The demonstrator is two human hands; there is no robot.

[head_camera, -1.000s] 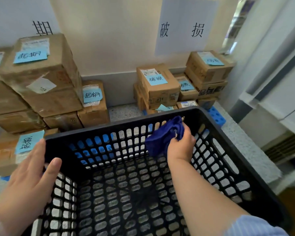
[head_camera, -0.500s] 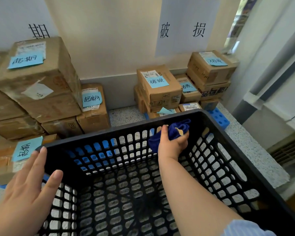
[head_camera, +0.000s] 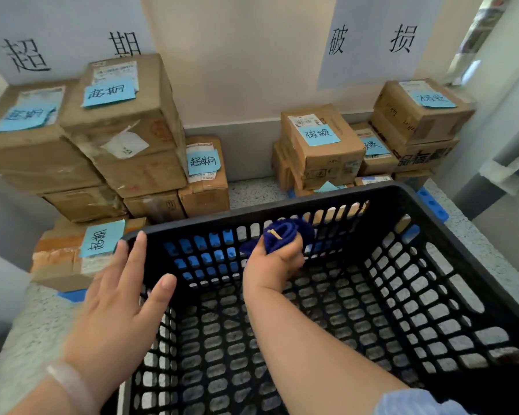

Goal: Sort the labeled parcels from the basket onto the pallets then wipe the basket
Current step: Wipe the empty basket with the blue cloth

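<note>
Now the right hand (head_camera: 271, 265) grips a blue cloth (head_camera: 282, 236) in curled fingers against the black basket's (head_camera: 399, 199) far inner wall; the left hand (head_camera: 117, 301), fingers straight, steadies the basket's left rim.

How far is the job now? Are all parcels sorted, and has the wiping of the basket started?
Done: the basket holds no parcels; labeled boxes stand in a left stack and a right stack behind it. In hand: the right hand grips a blue cloth against the far inner wall, and the left hand lies open at the rim. Left: probably the other walls and the bottom.
</note>
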